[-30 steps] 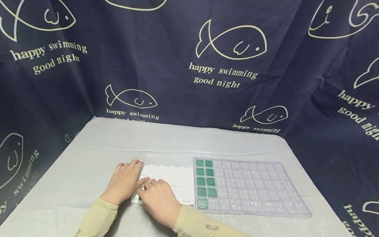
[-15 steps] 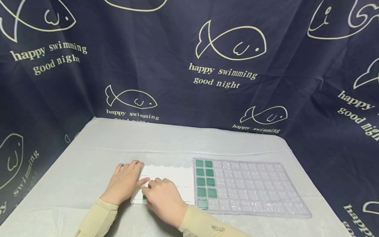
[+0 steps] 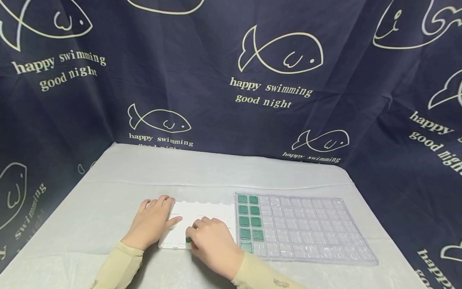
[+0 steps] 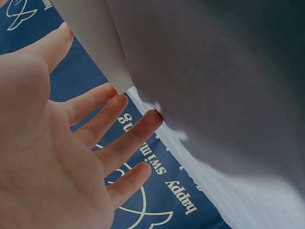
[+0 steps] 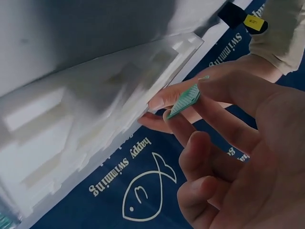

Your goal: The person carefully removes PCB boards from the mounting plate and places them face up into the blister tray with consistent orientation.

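Note:
In the head view, my right hand [image 3: 215,245] is over the front part of a flat white tray [image 3: 209,209], mostly hiding a small green circuit board [image 3: 188,239]. The right wrist view shows that board [image 5: 187,101] pinched at its edges between thumb and fingertips, tilted and apart from the tray [image 5: 71,129]. My left hand [image 3: 154,220] lies at the tray's left edge, with the thumb over its top. In the left wrist view, the fairly straight fingers [image 4: 131,143] touch the edge of the white tray [image 4: 90,38].
Right beside the white tray lies a clear compartment tray [image 3: 306,224]. Several green boards [image 3: 244,221] fill its leftmost column and most of the second. A white cloth [image 3: 202,168] covers the table, with a dark blue fish-print curtain [image 3: 213,72] around it.
My right hand has moved to the right across the white tray with the green circuit board, away from the left hand. The left hand has stayed at the tray's edge.

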`<state>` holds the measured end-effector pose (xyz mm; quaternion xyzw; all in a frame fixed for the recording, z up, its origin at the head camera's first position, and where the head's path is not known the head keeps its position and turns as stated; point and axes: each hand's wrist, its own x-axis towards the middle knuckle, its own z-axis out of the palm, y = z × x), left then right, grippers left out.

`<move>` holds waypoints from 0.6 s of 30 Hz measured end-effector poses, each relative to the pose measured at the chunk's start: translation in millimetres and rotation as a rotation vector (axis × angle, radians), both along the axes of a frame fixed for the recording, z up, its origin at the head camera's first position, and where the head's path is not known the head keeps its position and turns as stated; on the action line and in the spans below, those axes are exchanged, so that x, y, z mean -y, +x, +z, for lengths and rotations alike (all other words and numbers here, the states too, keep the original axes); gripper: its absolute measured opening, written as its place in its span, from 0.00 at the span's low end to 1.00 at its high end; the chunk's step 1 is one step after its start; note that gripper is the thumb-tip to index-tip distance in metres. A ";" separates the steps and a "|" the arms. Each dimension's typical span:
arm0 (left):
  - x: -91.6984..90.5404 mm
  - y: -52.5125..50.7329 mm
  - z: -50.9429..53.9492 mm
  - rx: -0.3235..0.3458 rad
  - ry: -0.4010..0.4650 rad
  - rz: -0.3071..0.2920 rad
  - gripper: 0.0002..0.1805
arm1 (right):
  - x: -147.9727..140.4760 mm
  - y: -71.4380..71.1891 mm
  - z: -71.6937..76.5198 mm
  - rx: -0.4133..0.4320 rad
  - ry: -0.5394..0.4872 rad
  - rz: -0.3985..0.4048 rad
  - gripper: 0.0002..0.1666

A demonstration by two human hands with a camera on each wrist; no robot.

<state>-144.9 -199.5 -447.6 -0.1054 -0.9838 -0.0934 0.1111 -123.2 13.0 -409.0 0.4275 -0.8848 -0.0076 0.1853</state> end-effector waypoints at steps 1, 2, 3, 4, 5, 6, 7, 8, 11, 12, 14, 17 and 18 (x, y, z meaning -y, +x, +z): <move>0.1 -0.1 -0.3 -0.003 -0.001 -0.001 0.30 | -2.4 0.3 -0.1 0.004 -0.003 -0.003 0.09; 0.2 0.0 -0.4 -0.006 -0.003 -0.003 0.30 | -4.9 0.7 -0.2 0.008 -0.008 -0.006 0.09; 0.3 0.0 -0.6 -0.009 -0.004 -0.004 0.30 | -7.6 1.0 -0.2 0.015 -0.013 -0.009 0.09; 0.5 0.0 -0.7 -0.011 -0.005 -0.005 0.30 | -10.2 1.2 -0.4 0.021 -0.015 -0.012 0.09; 0.6 0.0 -0.9 -0.012 -0.005 -0.005 0.30 | -12.9 1.6 -0.4 0.026 -0.017 -0.014 0.09; 0.7 0.0 -0.9 -0.012 -0.006 -0.006 0.30 | -15.7 2.0 -0.3 0.030 -0.020 -0.017 0.10; 0.8 0.0 -1.0 -0.011 -0.005 -0.006 0.30 | -18.8 2.5 -0.1 0.036 -0.022 -0.020 0.10; 0.8 0.2 -0.9 -0.009 -0.004 -0.006 0.31 | -22.0 3.0 0.3 0.044 -0.024 -0.021 0.10; 0.6 0.1 0.3 0.000 -0.001 -0.007 0.31 | -32.1 4.4 2.1 0.058 -0.025 -0.031 0.11; 0.5 0.1 0.8 0.004 0.000 -0.008 0.31 | -35.6 4.8 2.8 0.060 -0.026 -0.034 0.12; 0.4 0.4 1.8 0.011 0.000 -0.006 0.31 | -42.7 4.9 3.5 0.067 -0.030 -0.043 0.12; 0.4 1.0 3.0 0.020 -0.001 -0.005 0.31 | -53.6 5.1 3.9 0.064 -0.057 -0.050 0.12; 0.5 1.1 3.3 0.023 -0.001 -0.003 0.31 | -57.2 5.0 3.7 0.064 -0.071 -0.053 0.12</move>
